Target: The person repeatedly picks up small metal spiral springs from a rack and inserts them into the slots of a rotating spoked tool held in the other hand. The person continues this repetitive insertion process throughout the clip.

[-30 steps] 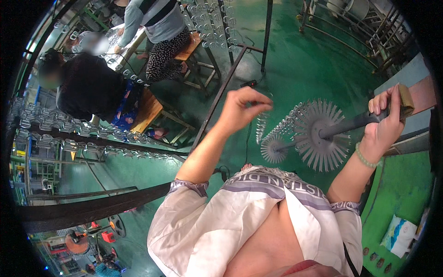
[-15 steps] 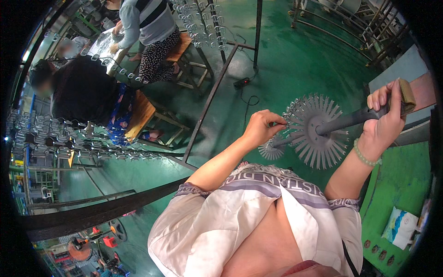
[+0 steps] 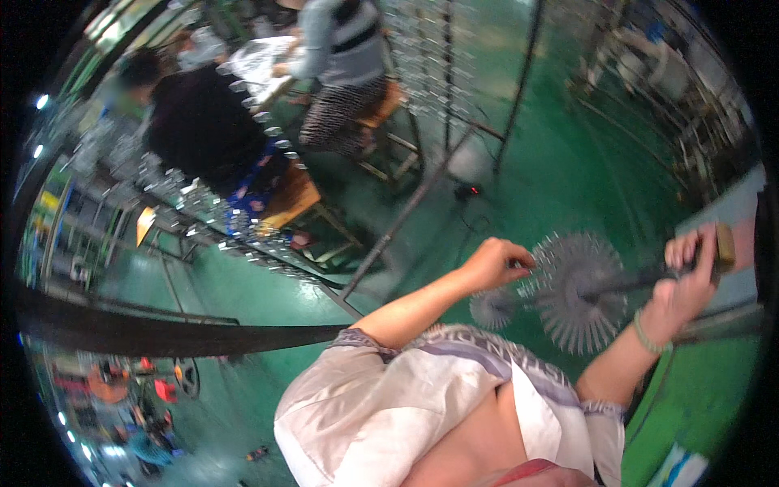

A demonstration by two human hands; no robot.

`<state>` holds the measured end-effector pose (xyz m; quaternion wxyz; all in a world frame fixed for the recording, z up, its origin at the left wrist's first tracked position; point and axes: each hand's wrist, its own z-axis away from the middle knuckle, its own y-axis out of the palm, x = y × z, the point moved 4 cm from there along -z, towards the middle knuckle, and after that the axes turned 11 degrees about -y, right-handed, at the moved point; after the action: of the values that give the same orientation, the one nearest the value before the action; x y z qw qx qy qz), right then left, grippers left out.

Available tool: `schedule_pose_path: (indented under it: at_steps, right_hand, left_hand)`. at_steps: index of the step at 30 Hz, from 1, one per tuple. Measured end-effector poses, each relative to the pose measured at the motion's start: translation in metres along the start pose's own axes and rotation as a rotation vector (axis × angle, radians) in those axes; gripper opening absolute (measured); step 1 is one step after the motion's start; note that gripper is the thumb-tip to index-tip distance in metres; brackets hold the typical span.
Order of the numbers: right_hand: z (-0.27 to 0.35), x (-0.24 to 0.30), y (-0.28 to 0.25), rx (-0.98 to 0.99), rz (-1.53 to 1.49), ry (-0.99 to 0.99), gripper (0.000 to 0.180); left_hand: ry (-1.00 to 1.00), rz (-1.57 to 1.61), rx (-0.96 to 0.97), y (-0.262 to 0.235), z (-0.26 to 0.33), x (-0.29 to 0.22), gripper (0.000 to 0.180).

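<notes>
Left hand (image 3: 497, 264) reaching forward on a bare, extended forearm, fingers pinched together. Right hand (image 3: 690, 280) raised at the right, fist closed, band around the wrist.

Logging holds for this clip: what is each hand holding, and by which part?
Right hand grips the spiked-disc rod by its handle end; left hand pinches the disc's rim.

Left hand (image 3: 493, 265) now at spiked disc (image 3: 578, 290) (touching).
</notes>
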<state>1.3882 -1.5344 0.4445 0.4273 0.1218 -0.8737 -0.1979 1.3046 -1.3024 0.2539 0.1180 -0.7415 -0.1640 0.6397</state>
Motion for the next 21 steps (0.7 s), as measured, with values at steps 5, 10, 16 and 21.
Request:
schedule_pose_path:
  at_steps: [5, 10, 16, 21]
  right_hand:
    - [0.003, 0.006, 0.009, -0.026, 0.023, 0.007, 0.025]
    - [0.01, 0.01, 0.019, -0.064, 0.06, -0.023, 0.024]
    - [0.009, 0.009, 0.014, -0.126, 0.066, -0.017, 0.021]
    - [0.007, 0.009, 0.008, -0.173, 0.101, -0.043, 0.019]
  left_hand:
    - [0.095, -0.139, -0.492, -0.143, -0.026, -0.038, 0.011]
    - [0.248, -0.519, -1.653, -0.378, 0.001, -0.102, 0.018]
    - [0.206, -0.979, -2.034, -0.489, 0.01, -0.179, 0.028]
    - [0.016, -0.96, -1.917, -0.547, -0.007, -0.195, 0.036]
